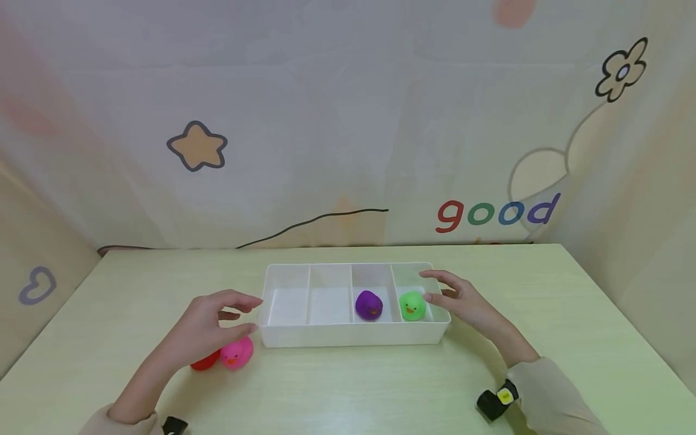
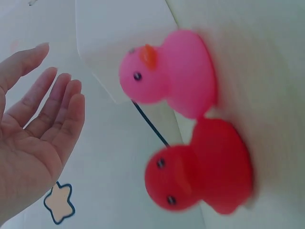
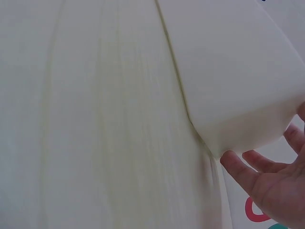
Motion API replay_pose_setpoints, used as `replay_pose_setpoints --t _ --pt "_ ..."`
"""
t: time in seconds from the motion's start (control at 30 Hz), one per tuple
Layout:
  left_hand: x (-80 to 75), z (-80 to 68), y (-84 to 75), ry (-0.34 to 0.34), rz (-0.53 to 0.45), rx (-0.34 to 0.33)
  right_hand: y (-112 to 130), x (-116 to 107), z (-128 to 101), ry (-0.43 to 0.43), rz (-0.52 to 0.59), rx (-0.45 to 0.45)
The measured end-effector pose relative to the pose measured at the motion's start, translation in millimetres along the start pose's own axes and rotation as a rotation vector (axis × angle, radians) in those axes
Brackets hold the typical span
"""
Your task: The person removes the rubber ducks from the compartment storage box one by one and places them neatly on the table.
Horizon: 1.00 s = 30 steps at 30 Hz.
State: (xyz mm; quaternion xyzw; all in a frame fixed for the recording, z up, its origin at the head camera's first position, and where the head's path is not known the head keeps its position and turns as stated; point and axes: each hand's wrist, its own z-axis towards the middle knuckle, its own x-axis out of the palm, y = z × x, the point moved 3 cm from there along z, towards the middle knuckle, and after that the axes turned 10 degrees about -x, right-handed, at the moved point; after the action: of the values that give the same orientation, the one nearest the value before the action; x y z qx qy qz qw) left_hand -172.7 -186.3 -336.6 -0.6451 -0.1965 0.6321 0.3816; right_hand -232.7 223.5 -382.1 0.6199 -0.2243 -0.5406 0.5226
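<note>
The left hand (image 1: 203,323), thumb and fingers parted, hangs beside the white tray (image 1: 348,336), above a pink duck (image 1: 237,355) and red duck (image 1: 205,362). The right hand (image 1: 463,302), loosely spread, is at its other end, thumb by the green duck (image 1: 412,307). A purple duck (image 1: 369,306) sits inside, between both. Beyond the right hand, lettering (image 1: 481,214) reads "good"; the wrist's yellow label (image 1: 505,396) is illegible.

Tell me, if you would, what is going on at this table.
A person has an open left hand near the left end of a white divided tray, and an open right hand at its right end. A purple duck and a green duck sit in the tray's right half. A pink duck and a red duck are on the table, beside the left hand.
</note>
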Motion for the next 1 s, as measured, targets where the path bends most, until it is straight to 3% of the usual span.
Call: replay_pose_setpoints --t 0.5,1.0 --pt "45.5 33.1 -38.2 0.046 -0.165 0.073 -1 0 1 -0.007 -0.001 0.000" --pt "87.2 63.6 -63.0 0.092 -0.223 0.131 -2 0 2 -0.008 -0.020 -0.041"
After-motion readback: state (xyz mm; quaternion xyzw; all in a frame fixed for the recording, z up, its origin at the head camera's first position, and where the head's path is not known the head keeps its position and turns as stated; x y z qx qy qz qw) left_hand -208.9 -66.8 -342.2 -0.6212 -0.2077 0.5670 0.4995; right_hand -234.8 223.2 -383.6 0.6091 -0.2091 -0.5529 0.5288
